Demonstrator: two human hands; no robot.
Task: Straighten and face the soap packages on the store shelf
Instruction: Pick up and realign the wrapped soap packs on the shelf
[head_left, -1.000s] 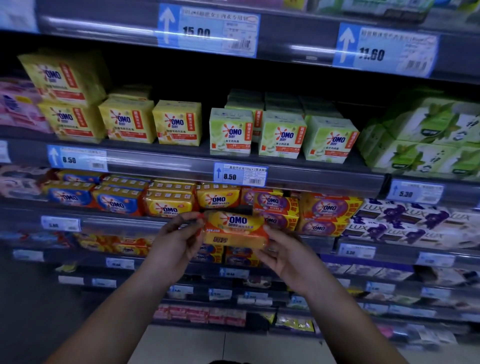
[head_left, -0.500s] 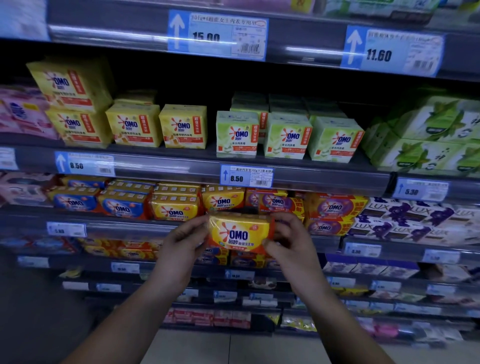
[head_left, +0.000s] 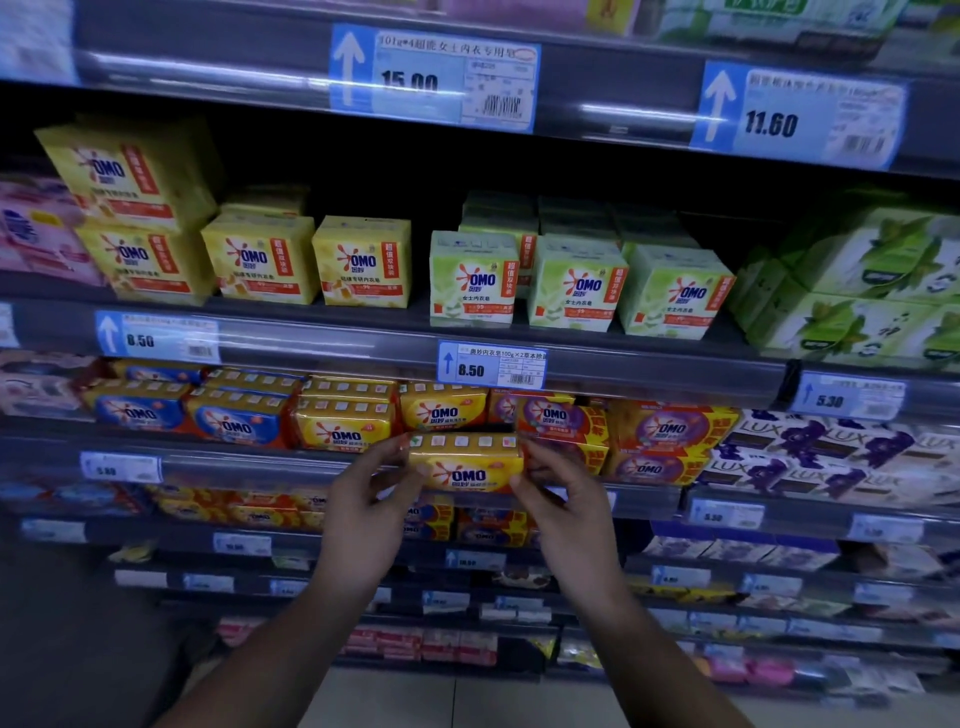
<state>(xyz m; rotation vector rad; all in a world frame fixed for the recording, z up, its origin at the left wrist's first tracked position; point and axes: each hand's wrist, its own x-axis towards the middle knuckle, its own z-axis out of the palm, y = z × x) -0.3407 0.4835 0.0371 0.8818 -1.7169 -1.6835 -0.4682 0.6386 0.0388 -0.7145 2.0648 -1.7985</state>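
A yellow OMO soap package (head_left: 465, 465) is held level, label toward me, at the front edge of the middle shelf (head_left: 249, 465). My left hand (head_left: 366, 512) pinches its left end and my right hand (head_left: 563, 499) pinches its right end. Behind it stand more yellow OMO packages (head_left: 343, 428) in a row, with another (head_left: 441, 410) just above the held one. Blue OMO packages (head_left: 236, 423) lie to the left and purple OMO packages (head_left: 667, 434) to the right.
The upper shelf carries yellow OMO boxes (head_left: 260, 260) and green OMO boxes (head_left: 576, 286). Purple LUX packs (head_left: 810, 457) fill the right of the middle shelf. Price tags (head_left: 491, 366) line the shelf rails. Lower shelves hold more soap; floor tiles show below.
Both hands have carried the yellow package up and forward to the shelf edge, and turned it so its label faces me squarely.
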